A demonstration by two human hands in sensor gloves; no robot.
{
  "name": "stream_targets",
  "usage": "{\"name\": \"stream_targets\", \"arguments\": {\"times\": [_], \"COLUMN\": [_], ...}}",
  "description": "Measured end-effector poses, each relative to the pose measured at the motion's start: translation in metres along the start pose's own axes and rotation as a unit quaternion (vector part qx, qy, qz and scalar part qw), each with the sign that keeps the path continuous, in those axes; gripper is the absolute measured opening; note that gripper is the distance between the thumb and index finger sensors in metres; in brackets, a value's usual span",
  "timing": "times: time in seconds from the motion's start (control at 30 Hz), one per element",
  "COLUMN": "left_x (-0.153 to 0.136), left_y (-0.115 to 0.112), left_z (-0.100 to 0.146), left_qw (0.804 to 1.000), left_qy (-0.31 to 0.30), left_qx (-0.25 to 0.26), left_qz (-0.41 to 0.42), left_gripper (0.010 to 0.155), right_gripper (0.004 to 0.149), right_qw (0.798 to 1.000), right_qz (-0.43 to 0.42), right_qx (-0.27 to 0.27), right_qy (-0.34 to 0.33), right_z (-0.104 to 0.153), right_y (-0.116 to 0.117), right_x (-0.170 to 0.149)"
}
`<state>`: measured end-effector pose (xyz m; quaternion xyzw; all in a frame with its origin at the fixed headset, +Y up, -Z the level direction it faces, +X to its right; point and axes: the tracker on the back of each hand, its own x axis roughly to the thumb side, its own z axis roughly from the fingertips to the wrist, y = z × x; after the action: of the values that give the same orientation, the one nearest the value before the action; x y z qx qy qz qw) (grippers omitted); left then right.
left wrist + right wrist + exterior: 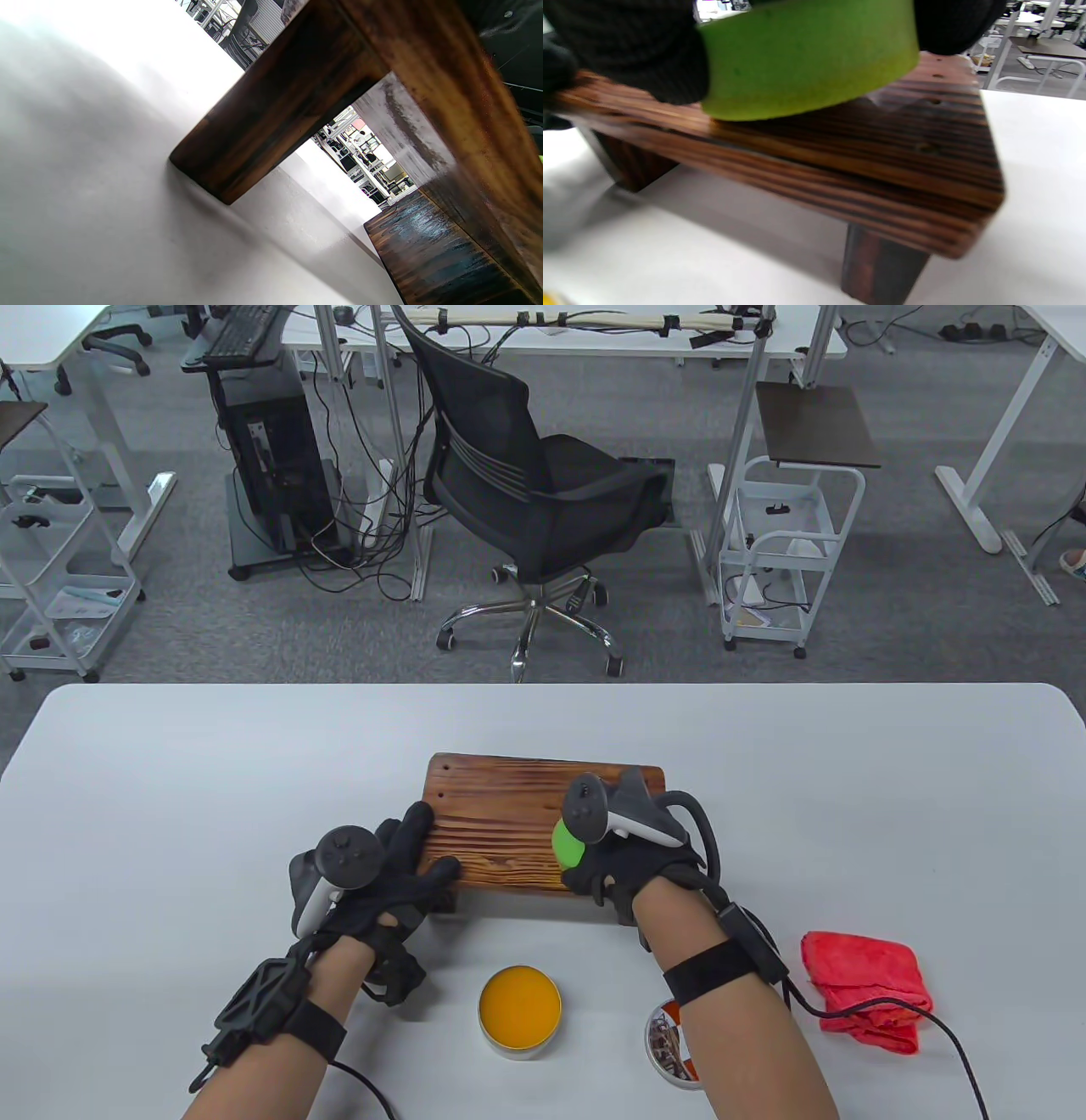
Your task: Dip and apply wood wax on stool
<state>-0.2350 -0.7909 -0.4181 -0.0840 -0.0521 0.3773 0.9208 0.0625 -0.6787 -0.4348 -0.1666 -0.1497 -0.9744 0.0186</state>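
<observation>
A green sponge pad is clamped between the curled black-gloved fingers of the right hand and is pressed flat on the top of the small wooden stool, near its lower right edge in the table view. The fingers of the left hand are spread and laid straight over the stool's left end, a thumb near the front edge; nothing is gripped there.

The stool stands at the middle of the white table, on short dark legs. The open tin of orange wax lies below it in the frame, its lid partly hidden under the right forearm, a red cloth at lower right.

Several risks can be judged. The pad works close to the edge, so it could be run off the top and wax smeared on the table. Since the left hand only presses, the stool could be slid by a firm stroke. The tin could be knocked by the right forearm on the way back for a dip. Whether wax is on the pad's underside cannot be told.
</observation>
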Motion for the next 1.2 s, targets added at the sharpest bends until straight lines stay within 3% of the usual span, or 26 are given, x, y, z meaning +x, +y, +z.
{"name": "stream_targets", "arguments": {"times": [0.17, 0.43, 0.67, 0.9, 1.07, 1.2], "left_x": [0.000, 0.000, 0.000, 0.000, 0.000, 0.000], "left_y": [0.000, 0.000, -0.001, 0.000, 0.000, 0.000], "left_z": [0.000, 0.000, 0.000, 0.000, -0.001, 0.000], "left_qw": [1.000, 1.000, 1.000, 1.000, 1.000, 1.000], "left_qy": [0.000, -0.001, -0.001, -0.002, -0.002, -0.001], "left_qx": [-0.001, 0.002, 0.000, 0.001, 0.000, 0.000], "left_qz": [0.001, -0.006, -0.001, -0.007, -0.005, -0.006], "left_gripper": [0.098, 0.098, 0.097, 0.098, 0.098, 0.097], "right_gripper": [0.090, 0.091, 0.091, 0.091, 0.091, 0.091], "right_qw": [1.000, 1.000, 0.999, 1.000, 0.999, 0.999], "right_qz": [0.009, 0.003, 0.019, 0.016, 0.021, 0.029], "right_qx": [0.010, -0.002, 0.016, 0.012, 0.012, 0.018], "right_qy": [-0.004, -0.007, -0.022, -0.007, -0.042, -0.023], "right_z": [0.009, -0.011, -0.001, -0.020, -0.013, -0.011], "right_y": [-0.001, -0.003, -0.005, -0.009, -0.007, -0.010], "right_x": [-0.005, 0.016, 0.017, 0.026, 0.038, 0.030]}}
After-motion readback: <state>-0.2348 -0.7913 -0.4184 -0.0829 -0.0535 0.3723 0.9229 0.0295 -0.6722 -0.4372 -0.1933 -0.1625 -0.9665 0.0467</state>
